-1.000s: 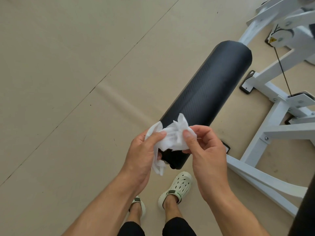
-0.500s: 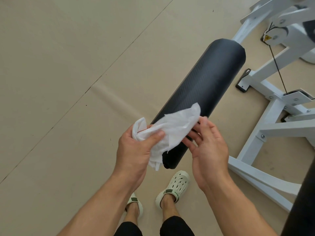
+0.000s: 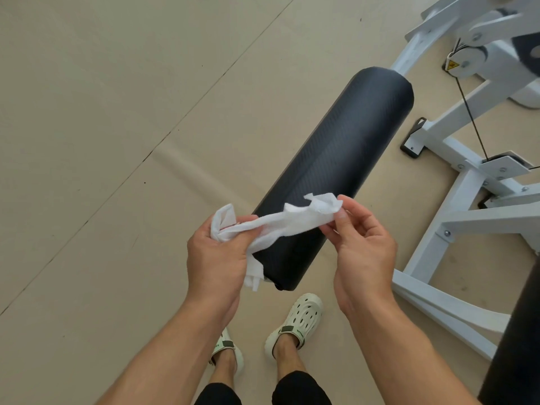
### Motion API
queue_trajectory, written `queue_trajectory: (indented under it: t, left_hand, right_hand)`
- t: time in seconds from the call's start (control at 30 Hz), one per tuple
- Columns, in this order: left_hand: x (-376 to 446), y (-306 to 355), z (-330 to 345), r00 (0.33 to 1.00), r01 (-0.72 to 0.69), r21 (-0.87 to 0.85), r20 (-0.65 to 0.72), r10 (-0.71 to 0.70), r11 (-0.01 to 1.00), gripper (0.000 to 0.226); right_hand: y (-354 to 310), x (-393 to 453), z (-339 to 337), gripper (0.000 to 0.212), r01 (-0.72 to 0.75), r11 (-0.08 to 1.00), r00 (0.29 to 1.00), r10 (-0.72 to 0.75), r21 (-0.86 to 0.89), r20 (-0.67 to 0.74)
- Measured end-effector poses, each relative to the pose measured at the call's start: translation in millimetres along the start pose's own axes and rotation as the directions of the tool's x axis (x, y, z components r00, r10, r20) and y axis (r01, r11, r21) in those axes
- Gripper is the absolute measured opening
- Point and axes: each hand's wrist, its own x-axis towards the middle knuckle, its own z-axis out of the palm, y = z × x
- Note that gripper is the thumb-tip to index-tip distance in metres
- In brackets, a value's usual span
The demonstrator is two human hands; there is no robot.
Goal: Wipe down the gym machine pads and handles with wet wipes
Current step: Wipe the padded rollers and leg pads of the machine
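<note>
A long black roller pad [image 3: 344, 159] runs from the white machine frame toward me, its near end just above my feet. A white wet wipe [image 3: 286, 222] is stretched across the pad's near end between both hands. My left hand [image 3: 222, 258] grips the bunched left end of the wipe, with a loose tail hanging below the palm. My right hand [image 3: 362, 247] pinches the wipe's right corner between thumb and forefinger, just right of the pad.
The white steel frame [image 3: 455, 182] of the machine, with a black cable [image 3: 473, 121] and a pulley, fills the right side. Another black pad [image 3: 517, 340] shows at the lower right edge. Beige floor covering [image 3: 102, 141] spreads to the left. My feet in pale clogs [image 3: 295, 325] stand below the roller.
The wipe was crumpled between both hands; now it is pulled out into a strip. My right hand moved right and took hold of its corner.
</note>
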Motion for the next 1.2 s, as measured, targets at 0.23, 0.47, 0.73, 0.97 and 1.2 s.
queue_trajectory:
  t: [0.23, 0.47, 0.73, 0.97, 1.2]
  left_hand:
    - [19.4, -2.6, -20.1, 0.988, -0.004, -0.080, -0.153, -0.009, 0.997, 0.026]
    - [24.6, -25.5, -9.7, 0.996, -0.074, 0.315, -0.031, 0.088, 0.946, 0.048]
    - [24.9, -64.6, -6.7, 0.872, 0.170, 0.116, -0.480, -0.095, 0.979, 0.039]
    - [26.9, -70.2, 12.1, 0.919, 0.203, 0.154, -0.372, -0.134, 0.967, 0.017]
    - [40.1, -75.0, 28.9, 0.867, 0.219, 0.173, -0.485, -0.111, 0.960, 0.034]
  right_hand:
    - [-18.6, 26.4, -15.0, 0.019, 0.321, 0.933, 0.928, -0.344, -0.165, -0.141]
    - [5.2, 36.4, -11.8, 0.035, 0.811, 0.211, 0.578, -0.441, -0.546, 0.687]
    - [22.7, 87.8, -9.6, 0.046, 0.878, -0.191, 0.377, -0.287, -0.438, 0.881]
    - [14.2, 92.5, 6.3, 0.043, 0.898, -0.133, 0.373, -0.280, -0.420, 0.885]
    - [9.1, 104.8, 4.4, 0.044, 0.926, -0.352, 0.127, -0.055, -0.139, 0.990]
